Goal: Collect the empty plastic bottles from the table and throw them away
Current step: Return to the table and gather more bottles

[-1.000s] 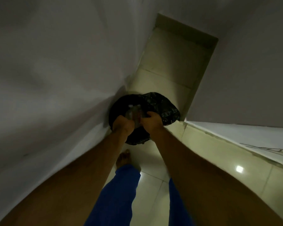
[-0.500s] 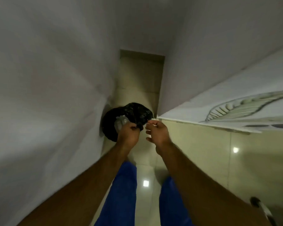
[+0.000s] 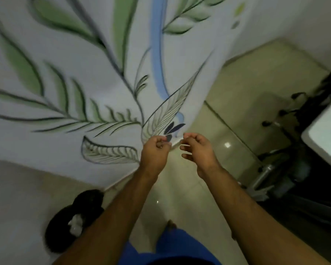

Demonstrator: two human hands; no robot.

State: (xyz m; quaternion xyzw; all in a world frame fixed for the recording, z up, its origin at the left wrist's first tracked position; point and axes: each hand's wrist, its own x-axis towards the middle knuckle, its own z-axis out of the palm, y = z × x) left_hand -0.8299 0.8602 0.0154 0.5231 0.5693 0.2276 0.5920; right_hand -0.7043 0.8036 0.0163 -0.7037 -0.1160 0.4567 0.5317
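Note:
A bin lined with a black bag (image 3: 84,205) stands on the floor at the lower left, partly hidden behind my left forearm. Something pale and crumpled, likely a clear plastic bottle (image 3: 75,224), shows inside it. My left hand (image 3: 155,152) is raised in front of me with its fingers curled shut and nothing in it. My right hand (image 3: 198,150) hovers beside it, fingers loosely bent and apart, holding nothing. Both hands are well above and to the right of the bin.
A wall painted with green leaves and a blue stripe (image 3: 103,73) fills the upper left. Glossy beige floor tiles (image 3: 227,121) run ahead. A dark metal frame with wheels (image 3: 275,169) and a white surface edge (image 3: 323,134) stand at the right.
Both hands have let go of the black bag and risen away from the bin. The view has swung right, so the bin now lies at the lower left.

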